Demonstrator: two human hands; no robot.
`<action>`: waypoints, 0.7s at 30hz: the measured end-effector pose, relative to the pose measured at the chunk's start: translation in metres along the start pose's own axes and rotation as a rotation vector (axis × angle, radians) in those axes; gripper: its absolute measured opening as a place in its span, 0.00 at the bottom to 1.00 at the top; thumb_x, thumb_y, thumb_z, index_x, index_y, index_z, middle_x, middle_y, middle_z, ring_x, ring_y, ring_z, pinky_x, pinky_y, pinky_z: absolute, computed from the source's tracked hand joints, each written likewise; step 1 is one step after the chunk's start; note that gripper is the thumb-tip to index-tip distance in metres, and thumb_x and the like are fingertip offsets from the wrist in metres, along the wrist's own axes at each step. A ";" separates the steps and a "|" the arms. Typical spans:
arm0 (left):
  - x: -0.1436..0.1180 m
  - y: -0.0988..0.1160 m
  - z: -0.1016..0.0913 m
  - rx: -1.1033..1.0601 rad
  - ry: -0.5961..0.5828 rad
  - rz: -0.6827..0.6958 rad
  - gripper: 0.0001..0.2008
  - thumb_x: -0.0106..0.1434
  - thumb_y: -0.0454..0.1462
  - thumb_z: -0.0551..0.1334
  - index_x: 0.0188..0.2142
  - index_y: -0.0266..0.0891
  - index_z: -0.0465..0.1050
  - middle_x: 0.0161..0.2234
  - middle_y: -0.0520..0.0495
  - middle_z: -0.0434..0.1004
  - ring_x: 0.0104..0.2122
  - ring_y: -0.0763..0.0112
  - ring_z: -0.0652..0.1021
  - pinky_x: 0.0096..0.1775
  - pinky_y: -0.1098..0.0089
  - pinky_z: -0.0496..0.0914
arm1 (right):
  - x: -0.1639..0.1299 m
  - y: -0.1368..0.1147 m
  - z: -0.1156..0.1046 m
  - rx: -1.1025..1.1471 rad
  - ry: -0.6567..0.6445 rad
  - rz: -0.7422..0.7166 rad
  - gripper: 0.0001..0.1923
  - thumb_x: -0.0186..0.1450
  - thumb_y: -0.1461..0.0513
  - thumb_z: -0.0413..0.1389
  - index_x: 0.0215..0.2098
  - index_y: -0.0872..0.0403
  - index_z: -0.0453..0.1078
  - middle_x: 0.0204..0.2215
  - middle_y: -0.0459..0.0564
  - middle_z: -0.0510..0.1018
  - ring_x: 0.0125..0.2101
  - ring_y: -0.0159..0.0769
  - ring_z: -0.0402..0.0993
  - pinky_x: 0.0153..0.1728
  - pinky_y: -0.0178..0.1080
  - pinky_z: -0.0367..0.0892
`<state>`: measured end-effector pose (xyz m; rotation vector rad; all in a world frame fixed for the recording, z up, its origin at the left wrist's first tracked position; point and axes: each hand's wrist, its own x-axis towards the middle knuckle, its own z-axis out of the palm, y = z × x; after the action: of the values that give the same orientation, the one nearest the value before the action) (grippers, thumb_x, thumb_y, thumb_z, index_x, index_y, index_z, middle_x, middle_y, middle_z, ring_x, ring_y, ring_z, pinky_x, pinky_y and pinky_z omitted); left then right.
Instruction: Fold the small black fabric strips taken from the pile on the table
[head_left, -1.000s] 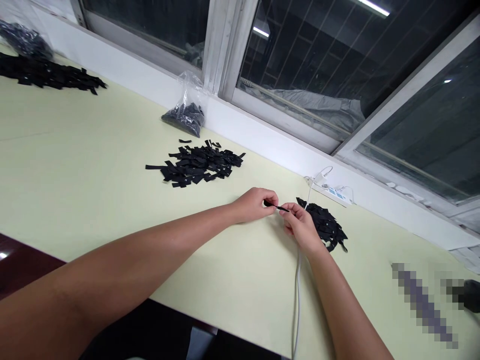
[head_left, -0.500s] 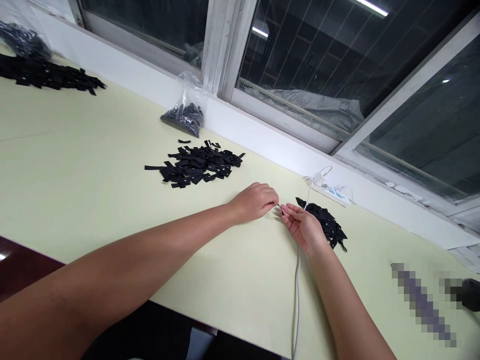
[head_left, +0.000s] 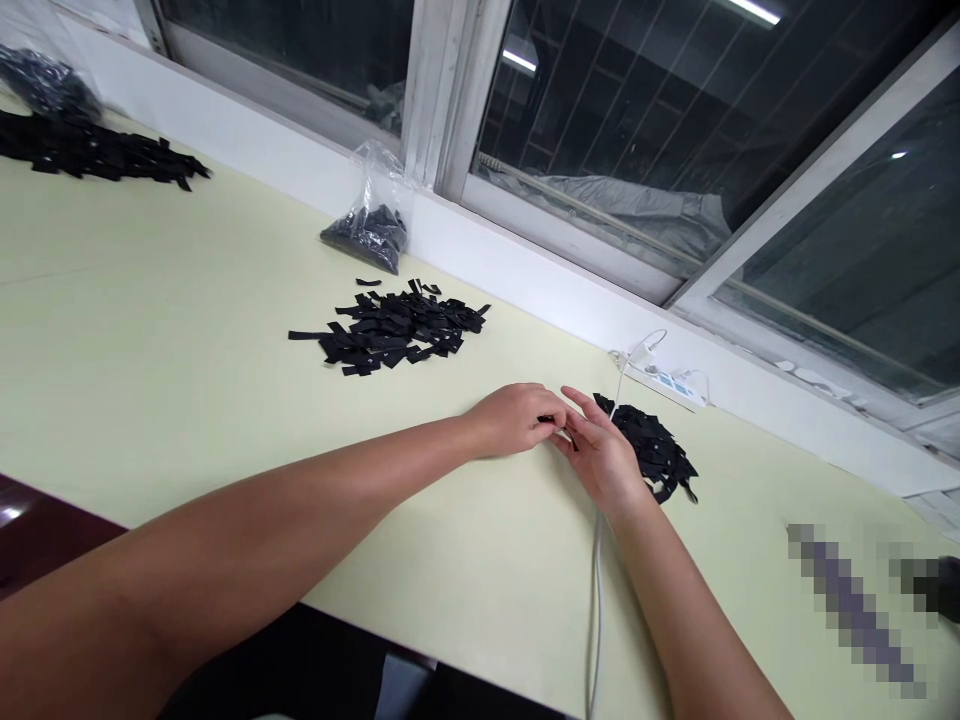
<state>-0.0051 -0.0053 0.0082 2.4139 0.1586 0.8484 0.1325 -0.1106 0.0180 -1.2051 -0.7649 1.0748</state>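
Head view: the two hands have closed in on each other since half a second ago, and now they touch over the pale counter [head_left: 150, 330]. The left hand [head_left: 514, 420] is curled, fingertips pinched on a small black strip [head_left: 546, 419] that barely peeks out between the two hands. A second ago that strip was stretched plainly between them; now most of it is hidden. The right hand [head_left: 600, 450] has tipped more upright, fingers extended and loosely spread, pressed against the left fingertips; whether it grips the strip cannot be told. Both forearms reach out low across the counter. Just beyond the right hand sits a heap of black strips [head_left: 656, 450], partly covered by it. A white cable [head_left: 596, 600] runs under the right wrist. A bigger pile [head_left: 390, 330] lies further left, a plastic bag [head_left: 371, 225] behind it
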 end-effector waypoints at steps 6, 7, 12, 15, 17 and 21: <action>0.000 0.007 0.002 -0.134 0.035 -0.036 0.09 0.61 0.29 0.58 0.34 0.41 0.76 0.39 0.49 0.79 0.41 0.68 0.76 0.45 0.66 0.69 | -0.002 0.004 0.005 0.027 0.012 0.006 0.28 0.57 0.58 0.62 0.56 0.46 0.69 0.37 0.45 0.79 0.41 0.35 0.74 0.47 0.40 0.68; 0.000 0.008 0.002 -0.149 0.043 -0.038 0.09 0.61 0.29 0.58 0.33 0.41 0.77 0.39 0.49 0.80 0.41 0.68 0.76 0.44 0.66 0.69 | -0.002 0.004 0.005 0.038 0.007 0.006 0.28 0.57 0.58 0.62 0.56 0.46 0.69 0.38 0.45 0.79 0.42 0.35 0.74 0.47 0.41 0.68; 0.000 0.010 0.003 -0.171 0.083 -0.056 0.07 0.62 0.30 0.59 0.32 0.39 0.76 0.39 0.48 0.79 0.40 0.69 0.76 0.42 0.68 0.70 | -0.003 0.002 0.006 0.072 -0.030 0.009 0.23 0.58 0.56 0.61 0.53 0.46 0.71 0.44 0.48 0.79 0.46 0.37 0.74 0.48 0.42 0.68; 0.000 0.010 0.003 -0.172 0.090 -0.053 0.07 0.62 0.30 0.59 0.33 0.39 0.76 0.39 0.48 0.79 0.40 0.69 0.76 0.43 0.67 0.70 | -0.005 0.000 0.008 0.097 -0.021 0.014 0.21 0.61 0.51 0.59 0.51 0.47 0.72 0.48 0.49 0.78 0.48 0.39 0.73 0.47 0.43 0.69; 0.000 0.010 0.003 -0.171 0.083 -0.058 0.07 0.62 0.30 0.59 0.33 0.39 0.76 0.40 0.48 0.79 0.41 0.68 0.76 0.43 0.67 0.70 | -0.006 -0.002 0.009 0.104 -0.013 0.030 0.23 0.62 0.46 0.56 0.51 0.48 0.73 0.51 0.50 0.77 0.48 0.40 0.73 0.48 0.43 0.69; -0.001 0.010 0.003 -0.157 0.087 -0.068 0.07 0.62 0.30 0.59 0.33 0.39 0.76 0.39 0.48 0.79 0.39 0.69 0.76 0.41 0.67 0.70 | -0.006 -0.003 0.010 0.102 -0.016 0.033 0.25 0.62 0.42 0.55 0.49 0.47 0.74 0.53 0.50 0.76 0.50 0.41 0.72 0.50 0.45 0.68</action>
<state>-0.0047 -0.0151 0.0112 2.2152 0.1983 0.9006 0.1218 -0.1131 0.0238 -1.1274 -0.6957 1.1385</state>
